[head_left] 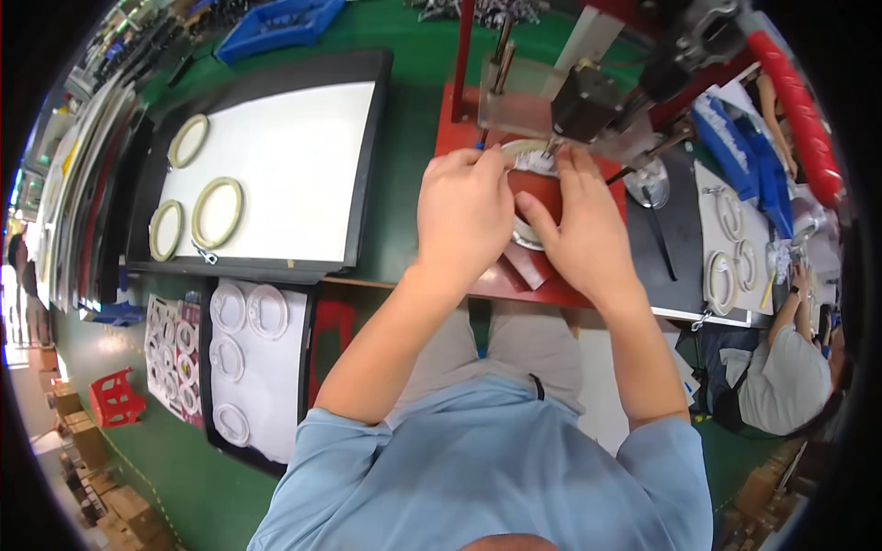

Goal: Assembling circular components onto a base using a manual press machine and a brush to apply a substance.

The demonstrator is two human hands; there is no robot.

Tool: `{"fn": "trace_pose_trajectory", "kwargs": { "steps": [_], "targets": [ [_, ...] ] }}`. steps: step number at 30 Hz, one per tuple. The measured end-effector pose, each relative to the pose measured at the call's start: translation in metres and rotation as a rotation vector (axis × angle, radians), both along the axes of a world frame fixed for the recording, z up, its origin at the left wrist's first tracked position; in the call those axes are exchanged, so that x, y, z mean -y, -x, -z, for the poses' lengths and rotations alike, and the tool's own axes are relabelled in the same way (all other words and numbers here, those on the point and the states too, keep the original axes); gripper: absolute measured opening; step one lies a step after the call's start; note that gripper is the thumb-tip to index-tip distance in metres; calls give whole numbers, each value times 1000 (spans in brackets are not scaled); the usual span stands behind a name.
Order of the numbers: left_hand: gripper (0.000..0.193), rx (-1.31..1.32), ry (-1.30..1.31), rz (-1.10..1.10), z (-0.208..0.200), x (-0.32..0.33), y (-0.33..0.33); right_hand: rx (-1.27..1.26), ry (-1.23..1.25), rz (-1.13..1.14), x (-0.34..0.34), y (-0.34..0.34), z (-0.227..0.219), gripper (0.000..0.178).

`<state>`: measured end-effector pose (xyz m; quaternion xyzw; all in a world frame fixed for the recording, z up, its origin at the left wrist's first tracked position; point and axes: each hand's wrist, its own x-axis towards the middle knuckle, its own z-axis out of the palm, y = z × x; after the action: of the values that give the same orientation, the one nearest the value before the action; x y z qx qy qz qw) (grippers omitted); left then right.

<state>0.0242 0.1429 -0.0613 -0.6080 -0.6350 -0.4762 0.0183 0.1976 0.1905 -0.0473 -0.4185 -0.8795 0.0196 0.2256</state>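
Observation:
A pale ring (pixel 526 239) lies on the red base (pixel 551 286) of a hand press, below its clear plate and spindle. Curled over the ring's left side, my left hand (pixel 467 219) has its fingertips at the far rim. From the other side my right hand (pixel 586 225) holds the ring, fingers reaching to the far rim and thumb pointing inward. Crumpled whitish material (pixel 536 163) shows at the ring's far part, between the fingertips. Both palms hide much of the ring's sides.
Left stands a black tray (pixel 381 110) with a white sheet and several cream rings (pixel 219 213). Below it, another tray (pixel 266 386) holds whitish rings. The press's red lever (pixel 797 115) rises at right. Further right are blue bins (pixel 749 156) and a co-worker (pixel 785 390).

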Motion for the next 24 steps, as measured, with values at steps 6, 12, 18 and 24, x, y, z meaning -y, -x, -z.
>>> {"fn": "trace_pose_trajectory", "kwargs": {
  "steps": [6, 12, 18, 24],
  "targets": [
    [13, 82, -86, 19, 12, -1, 2, 5, -44, 5, 3, 2, 7, 82],
    [14, 34, -122, 47, 0, -3, 5, -7, -14, 43, 4, 5, -3, 82],
    [14, -11, -100, 32, 0, -6, 1, 37, 13, 57, 0, 4, -2, 85],
    [14, -2, -78, 10, 6, 0, 3, -70, 4, 0, -2, 2, 7, 77]
  ]
}}
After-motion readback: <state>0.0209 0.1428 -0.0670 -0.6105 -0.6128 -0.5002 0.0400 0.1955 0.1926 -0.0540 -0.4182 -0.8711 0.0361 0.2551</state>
